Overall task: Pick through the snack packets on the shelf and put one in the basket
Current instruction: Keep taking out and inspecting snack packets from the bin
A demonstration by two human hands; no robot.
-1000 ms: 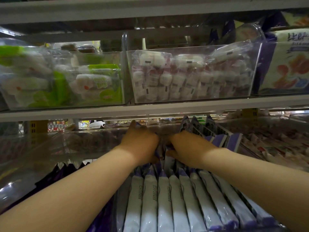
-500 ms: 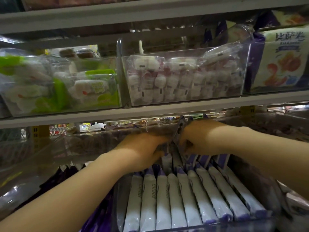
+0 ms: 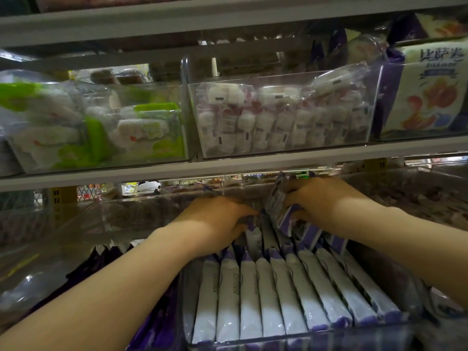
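since a second ago the right hand (image 3: 319, 201) has risen and swung outward, tipping a purple-and-white packet (image 3: 277, 206) up from the back of the row. its fingers curl round that packet's upper end, grasping it firmly. just left of that grip, the left hand (image 3: 215, 219) presses into the row of packets (image 3: 266, 295) standing in a clear bin (image 3: 316, 336). its fingertips are buried, so whether it pinches one cannot be told. no basket is in view. to do this well, hold the neighbours down with the left hand and draw the gripped packet straight up, so none drag along.
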